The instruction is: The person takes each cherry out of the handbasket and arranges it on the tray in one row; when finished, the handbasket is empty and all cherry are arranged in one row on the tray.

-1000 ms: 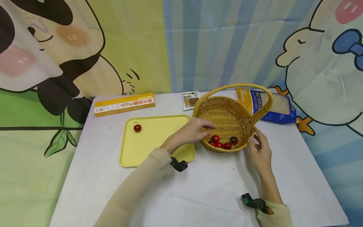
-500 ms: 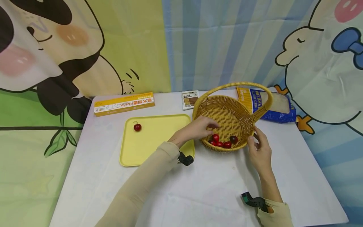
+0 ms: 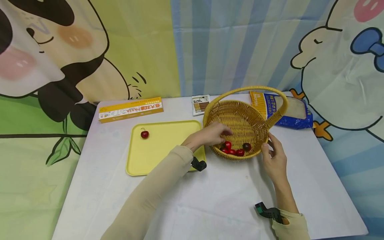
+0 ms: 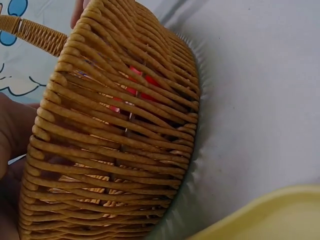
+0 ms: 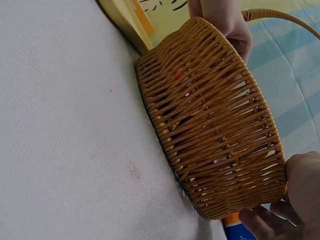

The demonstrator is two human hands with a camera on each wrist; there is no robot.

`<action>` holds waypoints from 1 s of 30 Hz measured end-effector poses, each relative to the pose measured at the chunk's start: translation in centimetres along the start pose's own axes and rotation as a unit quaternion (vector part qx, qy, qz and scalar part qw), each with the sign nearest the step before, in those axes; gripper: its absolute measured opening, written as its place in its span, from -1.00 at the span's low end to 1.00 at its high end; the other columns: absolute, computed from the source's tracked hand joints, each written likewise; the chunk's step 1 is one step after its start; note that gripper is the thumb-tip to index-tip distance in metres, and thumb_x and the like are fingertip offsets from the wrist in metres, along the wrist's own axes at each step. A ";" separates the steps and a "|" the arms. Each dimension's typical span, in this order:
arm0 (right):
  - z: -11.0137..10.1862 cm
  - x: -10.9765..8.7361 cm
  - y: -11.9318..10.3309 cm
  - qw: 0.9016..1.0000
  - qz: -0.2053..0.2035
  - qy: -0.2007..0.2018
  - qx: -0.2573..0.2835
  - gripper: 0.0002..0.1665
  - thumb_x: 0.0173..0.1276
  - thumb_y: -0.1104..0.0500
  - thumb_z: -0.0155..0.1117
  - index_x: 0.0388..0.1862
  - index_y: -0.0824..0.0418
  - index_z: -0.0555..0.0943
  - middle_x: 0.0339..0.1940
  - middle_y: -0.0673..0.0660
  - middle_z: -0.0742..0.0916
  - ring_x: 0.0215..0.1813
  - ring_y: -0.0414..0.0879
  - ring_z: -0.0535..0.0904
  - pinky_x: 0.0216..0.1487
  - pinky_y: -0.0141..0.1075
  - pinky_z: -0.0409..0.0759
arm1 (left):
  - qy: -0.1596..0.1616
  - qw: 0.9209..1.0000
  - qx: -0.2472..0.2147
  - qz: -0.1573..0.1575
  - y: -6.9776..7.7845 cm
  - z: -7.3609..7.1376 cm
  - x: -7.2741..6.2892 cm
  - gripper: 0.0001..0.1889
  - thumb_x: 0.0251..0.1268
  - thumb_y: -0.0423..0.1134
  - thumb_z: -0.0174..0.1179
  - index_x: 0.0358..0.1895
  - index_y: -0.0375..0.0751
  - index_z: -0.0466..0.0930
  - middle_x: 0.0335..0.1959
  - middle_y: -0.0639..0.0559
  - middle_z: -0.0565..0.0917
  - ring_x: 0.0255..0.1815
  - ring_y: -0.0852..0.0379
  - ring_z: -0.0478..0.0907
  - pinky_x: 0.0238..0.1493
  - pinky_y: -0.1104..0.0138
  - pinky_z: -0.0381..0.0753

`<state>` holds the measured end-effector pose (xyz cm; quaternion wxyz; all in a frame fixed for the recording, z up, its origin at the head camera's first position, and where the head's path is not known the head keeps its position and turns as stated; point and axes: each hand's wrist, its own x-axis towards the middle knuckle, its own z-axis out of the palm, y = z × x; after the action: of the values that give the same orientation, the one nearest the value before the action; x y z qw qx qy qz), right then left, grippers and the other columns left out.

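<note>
A woven wicker basket (image 3: 240, 123) with a tall arched handle stands on the table, several dark red cherries (image 3: 240, 152) gathered at its near side. My left hand (image 3: 210, 134) reaches over the basket's left rim, fingers bent loosely just above the cherries; its fingertips are partly hidden, and I see no cherry between them. At the right rim my right hand (image 3: 274, 160) holds the basket, thumb against the edge and fingers on the outer wall, also seen in the right wrist view. One stemmed cherry (image 3: 144, 134) lies on a yellow tray (image 3: 162, 156) to the left.
Behind the tray lies a yellow and white pasta box (image 3: 131, 110). A small printed packet (image 3: 200, 104) sits left of the basket's back, and a blue and yellow pasta bag (image 3: 295, 115) is behind it on the right. A patterned curtain hangs behind the table.
My left hand has shifted slightly right and farther into the basket, its fingers bending more. The right hand, the basket and the cherries have stayed in place.
</note>
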<state>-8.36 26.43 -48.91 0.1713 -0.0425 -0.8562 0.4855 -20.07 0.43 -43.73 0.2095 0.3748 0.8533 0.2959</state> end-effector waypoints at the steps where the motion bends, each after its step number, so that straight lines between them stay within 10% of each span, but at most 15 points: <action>1: 0.0 0.0 0.0 1.000 -0.001 0.001 0.001 -0.38 0.63 0.24 0.11 0.61 0.05 0.37 0.54 0.19 0.50 0.45 0.28 0.51 0.05 -0.79 0.43 | -0.006 1.000 0.003 -0.001 0.0 0.0 0.1 -0.55 0.40 -0.46 0.28 0.33 -0.18 0.64 0.28 0.03 0.70 0.30 0.12 0.61 0.36 0.37 0.54; 22: -0.1 -0.1 0.0 1.000 -0.002 -0.002 -0.005 -0.39 0.64 0.22 0.11 0.62 0.04 0.36 0.56 0.14 0.48 0.47 0.22 0.50 0.08 -0.79 0.43 | -0.090 0.996 0.010 0.000 0.3 0.3 1.1 -0.43 0.31 -0.67 0.11 0.25 -0.07 0.73 0.20 0.07 0.71 0.08 0.16 0.63 -0.02 0.48 0.63; 30: -0.1 0.0 0.0 1.000 -0.002 -0.002 -0.003 -0.39 0.64 0.22 0.11 0.62 0.05 0.36 0.56 0.14 0.48 0.48 0.21 0.50 0.08 -0.79 0.43 | -0.093 0.995 0.021 0.010 0.6 0.2 1.1 -0.52 0.36 -0.64 0.12 0.16 -0.09 0.78 0.15 0.08 0.75 0.16 0.15 0.63 0.12 0.43 0.64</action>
<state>-8.36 26.47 -48.82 0.1700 -0.0405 -0.8580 0.4830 -20.37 1.68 -43.64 0.2770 0.4135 0.8323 0.2439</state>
